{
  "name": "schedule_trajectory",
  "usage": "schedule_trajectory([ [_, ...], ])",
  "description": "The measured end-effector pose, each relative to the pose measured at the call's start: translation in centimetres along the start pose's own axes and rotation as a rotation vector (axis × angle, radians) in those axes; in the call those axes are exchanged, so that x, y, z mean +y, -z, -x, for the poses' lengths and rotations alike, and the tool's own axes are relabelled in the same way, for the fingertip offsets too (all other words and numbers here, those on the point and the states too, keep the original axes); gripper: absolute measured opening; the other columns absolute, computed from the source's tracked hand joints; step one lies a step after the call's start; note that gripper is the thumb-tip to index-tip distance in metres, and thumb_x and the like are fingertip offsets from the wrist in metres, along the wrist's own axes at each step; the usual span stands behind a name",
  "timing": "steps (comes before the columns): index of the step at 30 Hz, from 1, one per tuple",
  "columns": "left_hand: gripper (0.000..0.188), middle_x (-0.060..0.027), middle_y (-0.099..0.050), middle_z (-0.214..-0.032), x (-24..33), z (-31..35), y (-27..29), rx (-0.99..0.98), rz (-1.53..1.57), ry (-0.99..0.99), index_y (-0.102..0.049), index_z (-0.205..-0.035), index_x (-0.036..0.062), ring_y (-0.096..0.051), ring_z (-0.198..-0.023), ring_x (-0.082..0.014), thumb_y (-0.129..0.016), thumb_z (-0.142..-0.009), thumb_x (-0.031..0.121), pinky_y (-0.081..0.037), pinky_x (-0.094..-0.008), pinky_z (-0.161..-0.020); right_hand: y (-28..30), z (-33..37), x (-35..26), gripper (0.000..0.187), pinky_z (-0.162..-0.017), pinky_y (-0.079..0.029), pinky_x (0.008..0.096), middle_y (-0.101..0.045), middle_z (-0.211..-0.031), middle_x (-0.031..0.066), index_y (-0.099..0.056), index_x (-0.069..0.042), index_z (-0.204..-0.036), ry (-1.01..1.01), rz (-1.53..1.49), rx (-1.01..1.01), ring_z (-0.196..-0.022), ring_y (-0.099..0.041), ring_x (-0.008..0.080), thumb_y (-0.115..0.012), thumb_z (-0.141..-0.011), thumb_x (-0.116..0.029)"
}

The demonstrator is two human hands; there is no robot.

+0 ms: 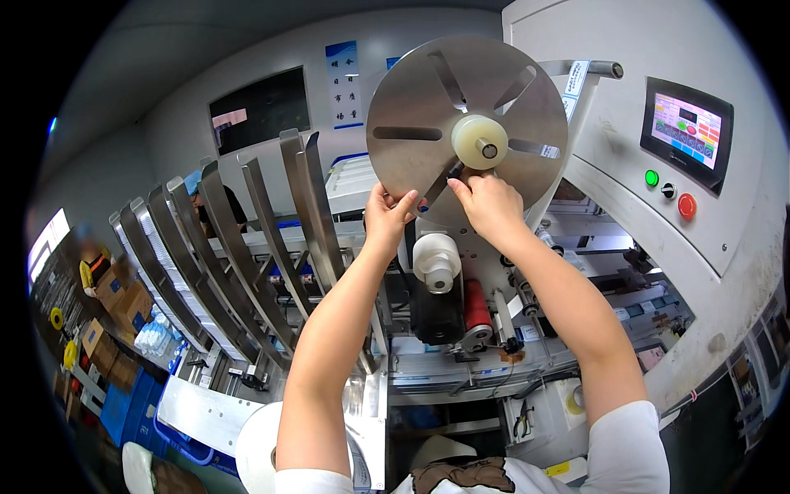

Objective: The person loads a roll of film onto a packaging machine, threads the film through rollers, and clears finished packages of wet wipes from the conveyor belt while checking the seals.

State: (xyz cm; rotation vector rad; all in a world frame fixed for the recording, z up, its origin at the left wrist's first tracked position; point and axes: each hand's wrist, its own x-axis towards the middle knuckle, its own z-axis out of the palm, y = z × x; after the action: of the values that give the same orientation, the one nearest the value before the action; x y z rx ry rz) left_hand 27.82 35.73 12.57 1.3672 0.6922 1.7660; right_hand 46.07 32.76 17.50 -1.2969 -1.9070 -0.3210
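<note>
A large round metal reel disc [403, 99] with radial slots faces me. A cream-coloured hub [480, 142] sits at its centre on a metal shaft. My left hand [387, 218] holds the disc's lower left rim, thumb in front and fingers partly hidden. Just below the hub, my right hand [491, 204] has its fingers curled. A black handle [455, 170] lies right above its thumb, but what the fingers close on is hidden. Beneath the disc are a white stepped roller [437, 262] and a red roller [476, 306].
Tall metal guide plates [218, 198] stand in a row at the left, with stacked white sheets between some. To the right, a machine cabinet carries a touchscreen [687, 133] and a red button [686, 206]. Cardboard boxes [130, 309] and blue crates [132, 412] lie far left; two people are beyond.
</note>
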Motion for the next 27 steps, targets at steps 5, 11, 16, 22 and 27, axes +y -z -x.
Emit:
schedule_trajectory([
  [5, 0.029, -0.0063, -0.066, -0.097, 0.3, 0.7, -1.4, 0.012, 0.015, 0.012, -0.047, -0.11, 0.0044, -0.066, -0.085, -0.0145, -0.064, -0.086, 0.006, -0.049, -0.0223, -0.062, -0.1, -1.0, 0.4, 0.053, -0.054, -0.049, 0.0379, -0.057, -0.053, 0.0098, -0.062, -0.003, -0.071, -0.459, -0.826, -0.389, -0.063, -0.064, 0.0256, -0.044, -0.092, -0.049],
  [11, 0.031, -0.0069, -0.065, -0.096, 1.2, -0.4, -0.5, 0.035, -0.149, -0.026, -0.048, -0.11, 0.0028, -0.064, -0.086, -0.0136, -0.065, -0.085, 0.007, -0.052, -0.0238, -0.064, 2.6, -3.8, -4.5, 0.05, -0.076, -0.053, 0.0352, -0.062, -0.098, 0.0179, -0.054, 0.0, -0.103, -0.65, -1.867, -0.544, -0.082, -0.063, 0.0218, -0.046, -0.092, -0.048],
  [16, 0.034, -0.0092, -0.065, -0.094, 0.9, -0.8, 1.6, -0.011, -0.086, -0.044, -0.047, -0.113, 0.0026, -0.065, -0.089, -0.0175, -0.065, -0.085, 0.006, -0.053, -0.0258, -0.069, 7.4, -3.9, -5.6, 0.033, -0.078, -0.051, 0.0314, -0.064, -0.101, 0.015, -0.057, -0.002, -0.109, 0.151, -1.163, -0.31, -0.09, -0.061, 0.0204, -0.053, -0.093, -0.031],
  [22, 0.033, -0.0086, -0.063, -0.1, 0.0, 0.8, -0.9, -0.016, 0.13, 0.225, -0.049, -0.109, 0.0076, -0.054, -0.074, -0.0117, -0.061, -0.089, 0.032, -0.048, -0.0298, -0.068, 11.2, -13.4, 7.2, 0.05, -0.085, -0.046, 0.0371, -0.063, -0.104, 0.0147, -0.057, -0.002, -0.114, 0.357, 0.184, 0.501, -0.096, -0.06, 0.028, -0.069, -0.08, -0.036],
  [27, 0.034, -0.0094, -0.063, -0.102, 4.6, 8.2, 1.9, -0.055, -0.1, 0.025, -0.049, -0.109, 0.007, -0.055, -0.07, -0.0088, -0.055, -0.093, 0.037, -0.047, -0.0273, -0.064, 12.4, -13.1, 13.3, 0.042, -0.084, -0.047, 0.029, -0.062, -0.107, 0.0103, -0.05, -0.003, -0.123, 0.408, -0.591, 0.231, -0.099, -0.06, 0.0188, -0.066, -0.086, -0.014],
])
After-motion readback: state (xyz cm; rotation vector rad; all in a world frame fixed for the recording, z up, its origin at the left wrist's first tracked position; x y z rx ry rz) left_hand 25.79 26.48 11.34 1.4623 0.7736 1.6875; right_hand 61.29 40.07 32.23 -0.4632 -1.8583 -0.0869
